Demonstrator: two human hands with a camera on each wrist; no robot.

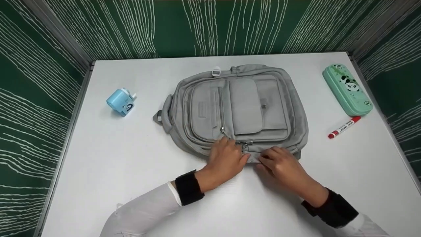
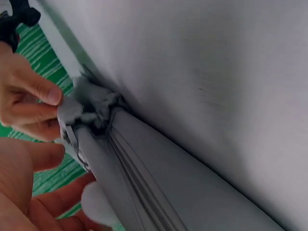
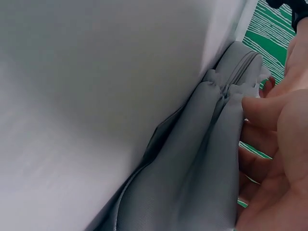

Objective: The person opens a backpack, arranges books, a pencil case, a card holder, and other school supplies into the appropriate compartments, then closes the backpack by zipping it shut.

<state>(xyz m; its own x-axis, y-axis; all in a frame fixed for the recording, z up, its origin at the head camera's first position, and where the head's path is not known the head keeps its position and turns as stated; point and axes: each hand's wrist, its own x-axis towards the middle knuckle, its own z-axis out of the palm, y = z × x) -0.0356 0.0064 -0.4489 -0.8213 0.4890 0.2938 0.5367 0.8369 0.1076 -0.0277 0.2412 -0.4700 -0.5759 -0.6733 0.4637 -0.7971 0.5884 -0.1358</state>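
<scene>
A grey backpack [image 1: 246, 108] lies flat on the white table, its front up and its top handle pointing left. My left hand [image 1: 227, 156] rests on its near side edge by the zipper pulls [image 1: 245, 144]. In the left wrist view the left thumb [image 2: 48, 155] is apart from the fabric, and the fingers touch the front of the bag. My right hand [image 1: 283, 164] pinches the gathered fabric of the side pocket [image 2: 72, 108] between thumb and fingers. The right wrist view shows the right thumb [image 3: 260, 110] against the grey cloth.
To the left stands a light blue pencil sharpener [image 1: 121, 102] with a crank. At the right lie a green panda pencil case [image 1: 347, 89] and a red-and-white marker [image 1: 344, 127]. Green walls [image 1: 230, 29] with white streaks border the table [image 1: 115, 164].
</scene>
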